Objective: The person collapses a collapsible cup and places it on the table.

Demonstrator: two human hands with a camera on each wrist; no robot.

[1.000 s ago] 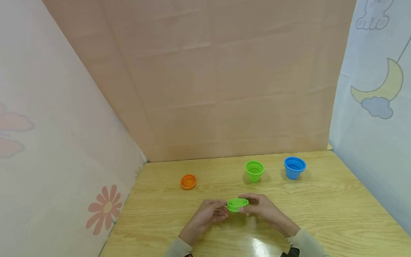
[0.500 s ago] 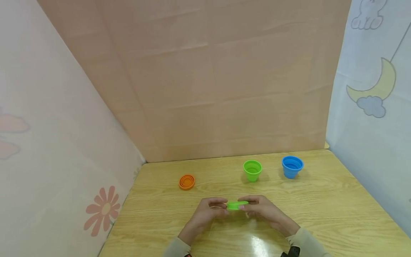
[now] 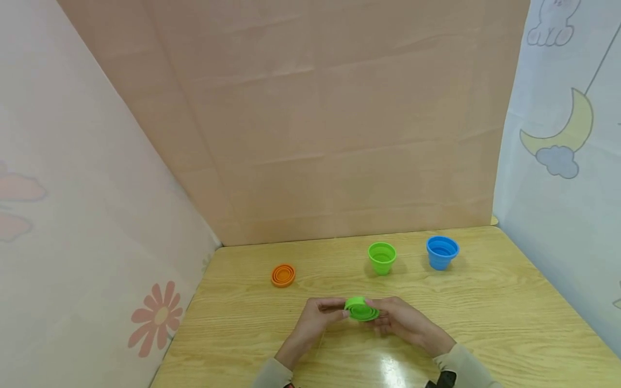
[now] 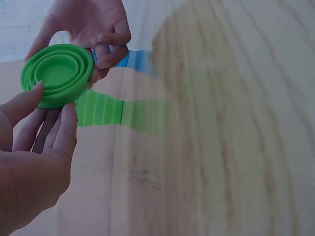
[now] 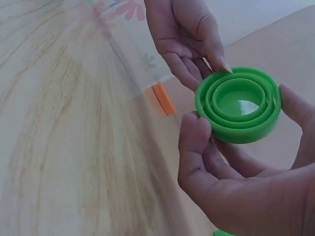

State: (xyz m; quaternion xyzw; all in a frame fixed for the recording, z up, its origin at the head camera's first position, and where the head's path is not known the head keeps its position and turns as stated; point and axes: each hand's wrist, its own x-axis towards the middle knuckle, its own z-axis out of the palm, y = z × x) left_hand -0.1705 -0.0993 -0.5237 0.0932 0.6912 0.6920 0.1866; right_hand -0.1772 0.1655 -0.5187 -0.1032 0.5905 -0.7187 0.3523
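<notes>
A flattened bright green collapsible cup (image 3: 361, 309) is held up between both hands over the table, its nested rings tilted toward the head camera. My left hand (image 3: 310, 323) pinches its left edge, with the thumb on the rim (image 4: 56, 78) and the fingers beneath in the left wrist view. From the other side my right hand (image 3: 412, 325) grips it, thumb and fingers on opposite edges of the rings (image 5: 238, 101) in the right wrist view. Beyond the hands stand an expanded green cup (image 3: 382, 260) and an expanded blue cup (image 3: 442, 253). To the left lies a flattened orange cup (image 3: 283, 275).
The wood-grain table (image 3: 233, 334) ends at a brown paper-like backdrop (image 3: 339, 134). Pale printed panels flank it, a flower-patterned one (image 3: 97, 215) on the left and a moon-patterned one (image 3: 558, 215) on the right.
The held green cup went from lying nearly flat, through edge-on, to tilted with its rings facing the head camera. Both hands shifted their fingers around it; the other cups stayed put.
</notes>
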